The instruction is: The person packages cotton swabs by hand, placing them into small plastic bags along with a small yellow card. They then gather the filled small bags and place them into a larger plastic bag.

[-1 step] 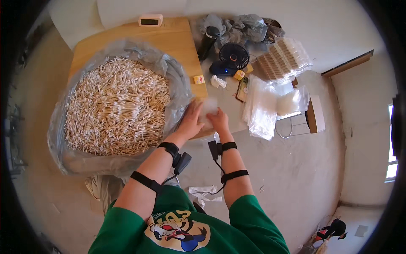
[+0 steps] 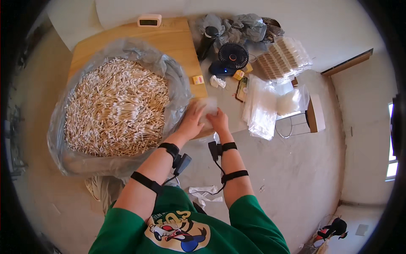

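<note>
Just right of a big bag of cotton swabs (image 2: 116, 108), both hands are at a small translucent plastic bag (image 2: 210, 104), blurred at its upper end. My left hand (image 2: 191, 122) has its fingers extended along the bag's left side, thumb pointing toward the right hand. On the other side my right hand (image 2: 219, 122) grips the bag's edge with bent fingers. What lies inside the bag, if anything, is too blurred to tell. The swabs fill a grey plastic liner (image 2: 179, 86), whose edge is close to my left hand.
Flat clear bags (image 2: 260, 108) lie stacked to the right, below packed swab bundles (image 2: 284, 59). Farther back stand a black fan (image 2: 233, 56) and a dark bottle (image 2: 207, 42). A small yellow box (image 2: 198, 80), a crumpled tissue (image 2: 218, 81) and a pink clock (image 2: 149, 20) rest on the tables.
</note>
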Available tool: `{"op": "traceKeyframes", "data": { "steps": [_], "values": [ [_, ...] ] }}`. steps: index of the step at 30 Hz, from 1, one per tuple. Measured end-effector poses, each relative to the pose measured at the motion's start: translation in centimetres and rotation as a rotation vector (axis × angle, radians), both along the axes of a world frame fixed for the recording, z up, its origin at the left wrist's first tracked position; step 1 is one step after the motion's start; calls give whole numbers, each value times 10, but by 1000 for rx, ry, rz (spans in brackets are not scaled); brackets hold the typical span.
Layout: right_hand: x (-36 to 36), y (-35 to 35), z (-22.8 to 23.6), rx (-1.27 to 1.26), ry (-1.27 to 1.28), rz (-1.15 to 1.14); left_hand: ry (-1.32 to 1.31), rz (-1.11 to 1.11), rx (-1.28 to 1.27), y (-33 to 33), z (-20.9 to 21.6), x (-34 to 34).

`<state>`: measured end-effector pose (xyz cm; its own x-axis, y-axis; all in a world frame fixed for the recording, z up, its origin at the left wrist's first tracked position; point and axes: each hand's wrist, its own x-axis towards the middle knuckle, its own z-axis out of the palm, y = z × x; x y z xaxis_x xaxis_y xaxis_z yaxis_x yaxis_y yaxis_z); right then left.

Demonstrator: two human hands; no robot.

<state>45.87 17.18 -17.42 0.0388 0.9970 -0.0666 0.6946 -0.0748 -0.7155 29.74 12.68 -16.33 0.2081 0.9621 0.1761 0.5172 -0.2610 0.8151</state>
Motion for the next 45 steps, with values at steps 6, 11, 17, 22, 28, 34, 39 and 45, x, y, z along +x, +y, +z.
{"op": "traceKeyframes", "data": {
  "steps": [6,11,17,22,28,34,39,45],
  "values": [
    [11,6,-8,-46,-22,99,191,-69,121,7,3,10],
    [20,15,1,-105,46,233,-68,88,55,9,1,5],
    [1,12,9,-152,-208,293,406,-159,126,15,1,3],
    [47,9,-34,61,424,78,296,-68,-19,19,-32,5],
    [68,-34,-41,-303,585,158,198,-35,-74,19,-36,-3],
    [107,-53,-16,-106,741,-154,46,-4,-134,19,-29,1],
    [70,-38,53,-27,942,-129,-52,51,-136,20,-28,0],
    [0,-4,31,31,346,168,-520,84,-386,33,-43,-17]
  ]
}}
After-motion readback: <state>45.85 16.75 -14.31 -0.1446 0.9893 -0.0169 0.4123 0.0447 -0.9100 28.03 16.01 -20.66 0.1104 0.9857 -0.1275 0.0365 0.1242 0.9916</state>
